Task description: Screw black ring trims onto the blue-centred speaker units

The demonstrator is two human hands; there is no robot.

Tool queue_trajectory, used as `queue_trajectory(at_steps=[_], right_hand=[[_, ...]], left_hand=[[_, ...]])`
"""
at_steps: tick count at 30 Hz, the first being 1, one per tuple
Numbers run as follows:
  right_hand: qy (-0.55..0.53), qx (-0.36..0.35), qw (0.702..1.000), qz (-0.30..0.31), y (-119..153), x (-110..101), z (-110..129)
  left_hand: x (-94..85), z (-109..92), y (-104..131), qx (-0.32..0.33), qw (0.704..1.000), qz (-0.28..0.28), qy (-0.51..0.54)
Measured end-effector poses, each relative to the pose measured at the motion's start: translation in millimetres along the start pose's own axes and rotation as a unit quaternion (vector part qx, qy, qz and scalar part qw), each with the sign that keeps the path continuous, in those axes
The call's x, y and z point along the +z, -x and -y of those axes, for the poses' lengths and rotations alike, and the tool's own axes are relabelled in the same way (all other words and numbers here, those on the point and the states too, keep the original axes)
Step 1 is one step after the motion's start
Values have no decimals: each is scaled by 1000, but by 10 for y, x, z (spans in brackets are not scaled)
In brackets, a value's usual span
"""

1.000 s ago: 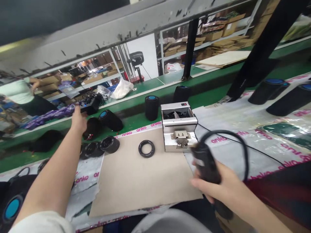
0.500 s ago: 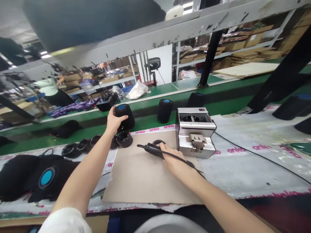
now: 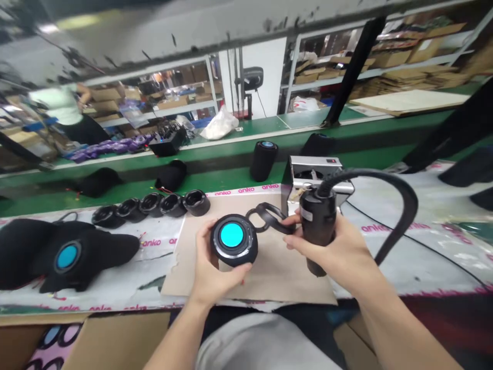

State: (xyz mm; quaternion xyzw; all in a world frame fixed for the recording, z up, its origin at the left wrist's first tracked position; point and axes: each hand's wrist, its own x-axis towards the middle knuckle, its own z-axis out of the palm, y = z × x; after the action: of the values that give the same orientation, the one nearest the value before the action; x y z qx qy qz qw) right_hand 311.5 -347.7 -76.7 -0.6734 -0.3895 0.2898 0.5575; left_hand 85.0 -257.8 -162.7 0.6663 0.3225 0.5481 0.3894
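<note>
My left hand (image 3: 213,275) grips a black cylindrical speaker (image 3: 232,235), tilted so its round end with a bright blue disc faces me. Beside it, my right hand (image 3: 344,249) is wrapped around a black corded electric screwdriver (image 3: 318,216), whose thick cable loops off to the right. The screwdriver's tip is hard to make out. A black ring (image 3: 274,221) is pinched in the fingertips of that same hand, close to the speaker. Another thin black ring (image 3: 259,228) shows just behind it, over the cardboard sheet (image 3: 277,280).
Behind my right hand stands a silver screw feeder (image 3: 316,162). Several black cup-shaped parts (image 3: 196,203) line up at the left. More speakers lie left, one with a blue disc (image 3: 68,256); another speaker (image 3: 264,162) stands at the back. A person (image 3: 63,108) stands far left.
My left hand has brought a speaker from the back toward me and tipped it. My right hand has lifted the screwdriver, turned it upright and raised a black ring from the cardboard.
</note>
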Motion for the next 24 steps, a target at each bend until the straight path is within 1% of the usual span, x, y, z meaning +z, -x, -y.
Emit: queue_trajectory(at_steps=[2, 3, 4, 7, 8, 9, 11, 13, 14, 16, 17, 18, 19, 20, 22, 23, 24], right_hand=[[-17, 30, 999, 10, 104, -17, 107], [-19, 39, 999, 16, 152, -24, 149], [-16, 42, 999, 23, 196, -32, 181], [-4, 29, 998, 51, 312, -61, 206], [-7, 26, 998, 53, 345, -69, 190], [-14, 22, 999, 46, 374, -75, 165], [-8, -13, 1000, 18, 424, -80, 100], [33, -80, 996, 16, 467, -78, 46], [59, -118, 991, 27, 485, -77, 34], [93, -184, 975, 89, 507, -79, 52], [97, -205, 967, 121, 507, -86, 76], [95, -217, 962, 138, 497, -98, 104], [92, -212, 961, 152, 476, -117, 130], [79, -195, 966, 151, 442, -143, 149], [44, -131, 981, 133, 344, -213, 152], [20, -98, 985, 142, 286, -251, 136], [-5, -74, 983, 166, 228, -286, 111]], left_hand=[[138, 54, 237, -41, 999, -11, -9], [174, 64, 318, -58, 998, -2, -12], [186, 61, 375, -66, 998, 20, -12], [116, 10, 420, -65, 989, 132, 10], [82, -11, 408, -66, 986, 156, 15], [56, -28, 392, -71, 984, 163, 16], [44, -50, 361, -82, 987, 140, 0], [87, -60, 343, -69, 991, 116, -16], [122, -66, 336, -57, 991, 118, -16], [193, -91, 317, -31, 990, 137, -4], [222, -110, 302, -18, 989, 149, 2], [244, -134, 282, -2, 987, 161, 5], [260, -161, 260, 19, 985, 171, 7], [270, -190, 238, 42, 983, 177, 10], [284, -242, 200, 79, 981, 175, 13], [291, -262, 189, 88, 982, 166, 12], [301, -277, 184, 92, 983, 157, 10]])
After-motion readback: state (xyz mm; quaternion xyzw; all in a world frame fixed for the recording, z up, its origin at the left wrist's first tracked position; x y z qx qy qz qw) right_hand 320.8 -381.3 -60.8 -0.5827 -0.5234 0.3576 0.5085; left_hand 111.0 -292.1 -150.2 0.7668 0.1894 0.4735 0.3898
